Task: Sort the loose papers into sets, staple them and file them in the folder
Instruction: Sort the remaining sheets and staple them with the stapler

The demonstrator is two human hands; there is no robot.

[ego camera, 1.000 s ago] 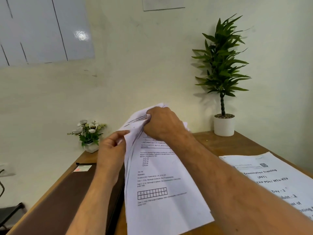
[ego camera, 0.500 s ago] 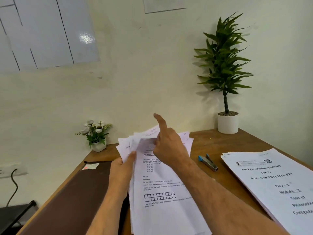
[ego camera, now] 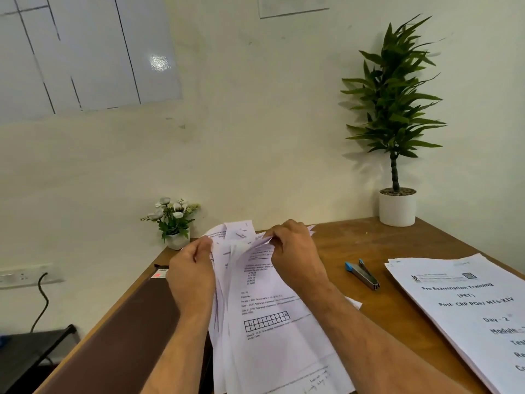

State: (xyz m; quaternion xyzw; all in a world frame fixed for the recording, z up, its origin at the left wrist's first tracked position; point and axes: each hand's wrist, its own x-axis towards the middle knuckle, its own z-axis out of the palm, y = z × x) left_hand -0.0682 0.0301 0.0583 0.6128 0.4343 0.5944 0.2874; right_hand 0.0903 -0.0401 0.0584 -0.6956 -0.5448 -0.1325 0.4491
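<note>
Left hand (ego camera: 191,275) and right hand (ego camera: 295,255): fingers curled, pinching top edges of loose papers (ego camera: 272,322)

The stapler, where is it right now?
In the head view the stapler lies on the wooden table, untouched, to the right of the right hand and left of the printed stack.

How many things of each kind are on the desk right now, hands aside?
Paper stacks: 2, the held stack and the titled stack
Potted plants: 2, the tall plant and the flower pot
Staplers: 1, the stapler
Folders: 1, the folder
Total: 6
</note>
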